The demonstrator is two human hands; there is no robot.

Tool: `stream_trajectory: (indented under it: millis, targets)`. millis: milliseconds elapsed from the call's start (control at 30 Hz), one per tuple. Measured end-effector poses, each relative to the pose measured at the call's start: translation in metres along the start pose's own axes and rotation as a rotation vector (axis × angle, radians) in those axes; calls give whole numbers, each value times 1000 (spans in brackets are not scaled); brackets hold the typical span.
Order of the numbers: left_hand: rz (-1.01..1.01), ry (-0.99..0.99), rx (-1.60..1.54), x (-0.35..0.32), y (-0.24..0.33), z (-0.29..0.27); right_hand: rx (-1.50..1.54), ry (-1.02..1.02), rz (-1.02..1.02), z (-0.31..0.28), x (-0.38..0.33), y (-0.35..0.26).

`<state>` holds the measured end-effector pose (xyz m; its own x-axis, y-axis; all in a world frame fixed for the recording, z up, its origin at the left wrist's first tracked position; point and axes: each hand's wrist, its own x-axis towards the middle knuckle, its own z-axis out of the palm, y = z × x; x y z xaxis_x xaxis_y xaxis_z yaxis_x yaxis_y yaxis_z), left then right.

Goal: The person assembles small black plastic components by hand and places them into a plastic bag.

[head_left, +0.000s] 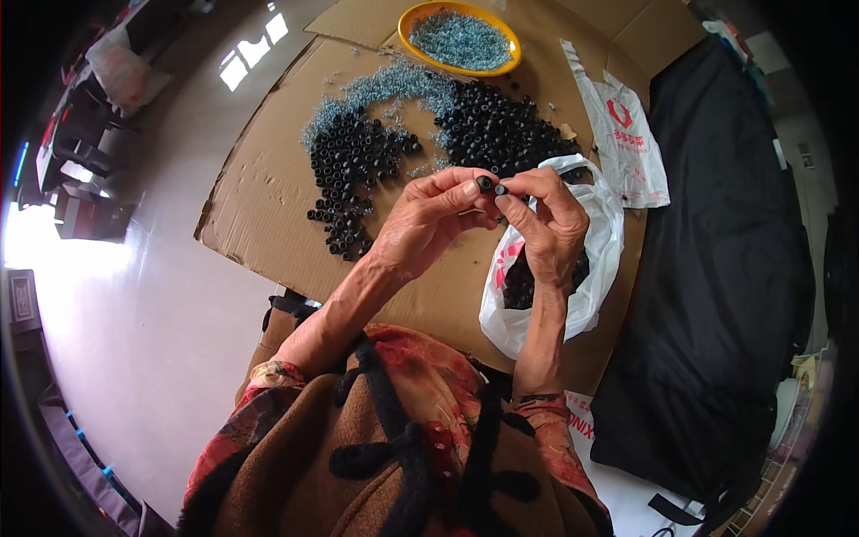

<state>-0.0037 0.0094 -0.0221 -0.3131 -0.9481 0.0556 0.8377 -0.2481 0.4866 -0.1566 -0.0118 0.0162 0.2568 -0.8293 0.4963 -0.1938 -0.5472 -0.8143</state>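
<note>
Over the cardboard, my left hand (pixel 434 215) pinches a small round black cap (pixel 484 184) with a hollow in it. Close against it, my right hand (pixel 550 219) grips a second small dark piece (pixel 502 190) between thumb and fingertips; its exact kind is too small to make out. Beyond my hands lies a heap of black caps (pixel 501 125). More black caps (pixel 344 157) spread to the left, many with their open ends up. Small clear bluish pieces (pixel 394 85) are strewn behind them. Under my right wrist is a white plastic bag (pixel 608 233) holding black pieces.
A yellow bowl (pixel 514 58) full of bluish pieces stands at the far edge of the cardboard sheet (pixel 259 197). A flat white plastic bag (pixel 635 152) lies at the right. Large black fabric (pixel 716 268) covers the area beyond it. Pale floor (pixel 179 295) shows at left.
</note>
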Motion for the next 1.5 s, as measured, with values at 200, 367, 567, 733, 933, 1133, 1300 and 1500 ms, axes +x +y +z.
stream_trajectory:
  millis: [200,367,567,733,933,1133,1300,1500]
  targets:
    - [37,95,127,4,-2,1,-314,9,-114,1,7,-9]
    - [11,84,88,9,-2,2,-348,-6,-149,-5,9,-4]
    - [-78,44,-73,19,-4,16,354,149,23,-7,12,9]
    - [-100,19,-144,23,-9,22,631,144,67,1,13,11]
    - [-86,26,-106,23,-12,29,625,185,110,3,10,9]
    - [-70,78,-76,22,-13,29,528,229,91,5,7,11]
    - [-61,88,-99,22,-16,26,516,215,107,4,8,13]
    - [-60,84,-91,21,-15,27,592,195,107,0,8,17]
